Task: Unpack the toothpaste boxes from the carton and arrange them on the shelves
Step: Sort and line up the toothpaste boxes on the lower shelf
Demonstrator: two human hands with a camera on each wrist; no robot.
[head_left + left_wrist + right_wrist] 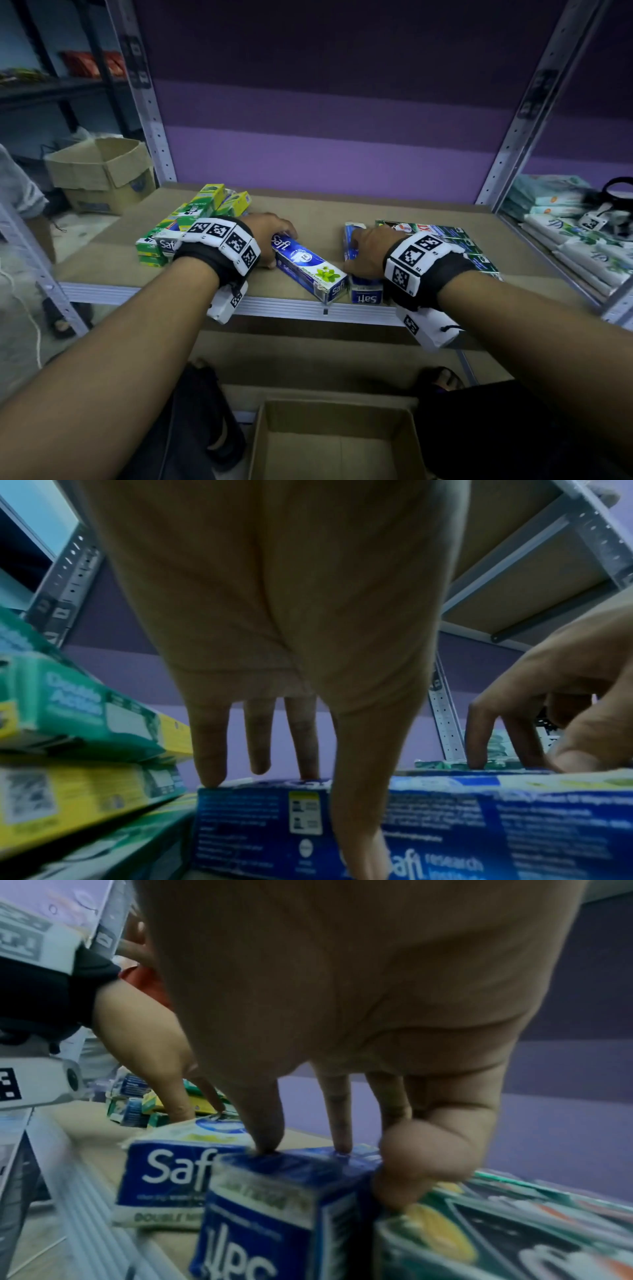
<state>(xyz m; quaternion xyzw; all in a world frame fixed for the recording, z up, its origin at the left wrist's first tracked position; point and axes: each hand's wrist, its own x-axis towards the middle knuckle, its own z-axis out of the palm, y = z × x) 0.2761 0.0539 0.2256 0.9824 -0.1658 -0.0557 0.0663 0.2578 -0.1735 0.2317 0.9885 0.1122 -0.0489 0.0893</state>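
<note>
Both hands work the shelf [301,209]: left hand [270,233] pinches the skewed Safi box [308,269] at its far end, long axis slanting toward the right hand [368,251], which clasps the square-set Safi box [364,294].

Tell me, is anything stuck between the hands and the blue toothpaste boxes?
No. The left hand already grips the slanted blue box, and the right hand grips the upright blue box. Nothing visible lies between.
</note>
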